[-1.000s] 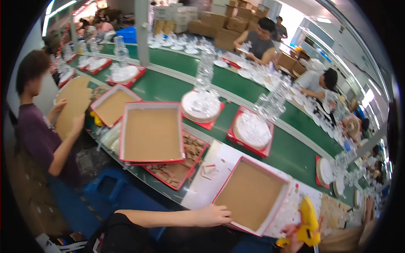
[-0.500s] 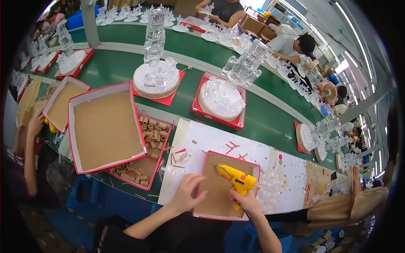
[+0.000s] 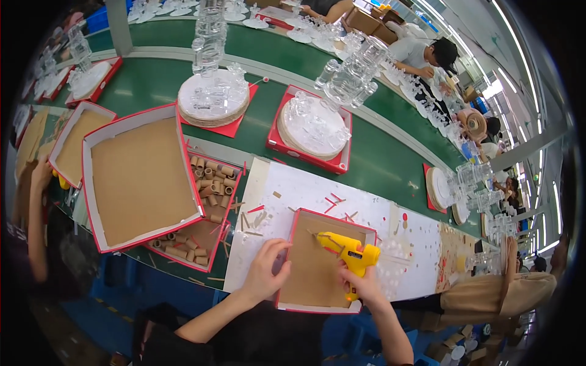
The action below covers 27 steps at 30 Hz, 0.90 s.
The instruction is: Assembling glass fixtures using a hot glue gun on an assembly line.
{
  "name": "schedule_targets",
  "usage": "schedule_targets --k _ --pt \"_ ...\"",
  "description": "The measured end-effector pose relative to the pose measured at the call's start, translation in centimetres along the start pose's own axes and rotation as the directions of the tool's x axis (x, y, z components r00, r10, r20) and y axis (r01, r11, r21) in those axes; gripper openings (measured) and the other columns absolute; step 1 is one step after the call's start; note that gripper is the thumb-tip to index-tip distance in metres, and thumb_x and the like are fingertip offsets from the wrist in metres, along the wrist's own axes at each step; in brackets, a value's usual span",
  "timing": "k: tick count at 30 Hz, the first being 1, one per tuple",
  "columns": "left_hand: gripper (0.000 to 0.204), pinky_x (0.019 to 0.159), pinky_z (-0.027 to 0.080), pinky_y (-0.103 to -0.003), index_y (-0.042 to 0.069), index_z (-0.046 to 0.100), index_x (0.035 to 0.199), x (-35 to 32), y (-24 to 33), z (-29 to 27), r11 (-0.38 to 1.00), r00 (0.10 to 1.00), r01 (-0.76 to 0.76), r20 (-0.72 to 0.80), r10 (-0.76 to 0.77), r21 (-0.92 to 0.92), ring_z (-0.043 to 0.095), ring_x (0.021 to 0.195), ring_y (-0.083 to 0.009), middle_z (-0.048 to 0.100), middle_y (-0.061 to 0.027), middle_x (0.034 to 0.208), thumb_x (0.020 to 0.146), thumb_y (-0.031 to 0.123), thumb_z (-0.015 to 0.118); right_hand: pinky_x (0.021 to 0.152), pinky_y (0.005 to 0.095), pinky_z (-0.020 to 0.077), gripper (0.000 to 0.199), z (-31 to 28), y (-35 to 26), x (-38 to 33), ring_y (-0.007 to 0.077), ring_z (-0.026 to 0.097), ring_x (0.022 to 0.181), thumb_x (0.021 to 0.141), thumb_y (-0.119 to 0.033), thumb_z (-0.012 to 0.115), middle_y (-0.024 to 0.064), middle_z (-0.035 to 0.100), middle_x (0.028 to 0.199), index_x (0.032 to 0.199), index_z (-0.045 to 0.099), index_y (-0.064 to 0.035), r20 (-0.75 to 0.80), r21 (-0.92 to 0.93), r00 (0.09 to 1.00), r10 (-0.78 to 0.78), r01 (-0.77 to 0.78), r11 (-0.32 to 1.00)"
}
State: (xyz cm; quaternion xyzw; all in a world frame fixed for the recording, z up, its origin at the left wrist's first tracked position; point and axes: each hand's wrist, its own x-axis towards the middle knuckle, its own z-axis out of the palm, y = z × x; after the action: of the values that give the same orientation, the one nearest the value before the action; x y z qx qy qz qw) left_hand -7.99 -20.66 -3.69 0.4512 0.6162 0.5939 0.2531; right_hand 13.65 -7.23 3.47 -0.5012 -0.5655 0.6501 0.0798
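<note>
In my right hand (image 3: pixel 364 287) is a yellow hot glue gun (image 3: pixel 349 250), gripped by its handle with its nozzle pointing left. The gun is over a shallow red-edged cardboard box (image 3: pixel 308 280) with a bare brown bottom. My left hand (image 3: pixel 264 272) is at the left wall of that box, thumb apart from the fingers and nothing in the grasp. Whether its fingertips touch the rim I cannot tell. A clear glue stick (image 3: pixel 394 258) appears to extend from the back of the gun.
A white work sheet (image 3: pixel 262 194) carries red and brown scraps. Left, a larger empty box lid (image 3: pixel 143 183) overlaps a red tray of cardboard tubes (image 3: pixel 210 183). Beyond, the green conveyor (image 3: pixel 256 137) carries red boxes with white discs (image 3: pixel 314 125) and clear plastic parts. Co-workers are around.
My right hand has shifted slightly right with the glue gun, which is tilted differently. My left hand's fingers have moved up along the box's left wall. The whole view has shifted slightly.
</note>
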Motion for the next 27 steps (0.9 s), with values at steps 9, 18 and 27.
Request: schedule_targets --k 9,18,27 --pt "0.035 0.084 0.049 -0.034 0.0 0.057 0.114 0.2 0.3 0.1 1.0 1.0 0.027 0.01 -0.027 -0.007 0.058 0.102 -0.029 0.056 -0.0154 0.114 0.079 0.003 0.061 0.06 0.0264 0.0511 0.031 -5.4 0.5 -4.2 0.0135 0.064 0.074 0.085 -0.003 0.063 0.0035 0.059 0.082 0.114 0.052 -0.003 -0.182 0.05 0.983 -0.027 0.037 0.998" --pt "0.034 0.081 0.05 -0.033 -0.001 0.057 0.113 0.2 0.3 0.3 1.0 0.999 0.024 0.028 -0.024 0.008 0.058 0.101 -0.0264 0.055 -0.0146 0.116 0.079 0.001 0.062 0.041 0.0234 0.0373 0.015 -6.2 2.4 -4.0 0.0104 0.045 0.042 0.086 -0.009 0.062 0.0025 0.048 0.057 0.096 0.052 -0.0038 -0.278 0.131 0.961 0.0 0.038 0.991" --pt "0.034 0.08 0.049 -0.032 -0.001 0.056 0.113 0.1 0.3 0.2 1.0 1.0 0.02 0.022 -0.021 0.016 0.058 0.1 -0.0259 0.055 -0.0148 0.116 0.079 0.001 0.062 0.054 0.0264 0.0503 0.019 -5.0 0.9 -5.3 0.0152 0.059 0.061 0.088 -0.007 0.061 0.0039 0.054 0.068 0.105 0.053 -0.0035 -0.221 0.145 0.975 0.01 0.023 0.989"
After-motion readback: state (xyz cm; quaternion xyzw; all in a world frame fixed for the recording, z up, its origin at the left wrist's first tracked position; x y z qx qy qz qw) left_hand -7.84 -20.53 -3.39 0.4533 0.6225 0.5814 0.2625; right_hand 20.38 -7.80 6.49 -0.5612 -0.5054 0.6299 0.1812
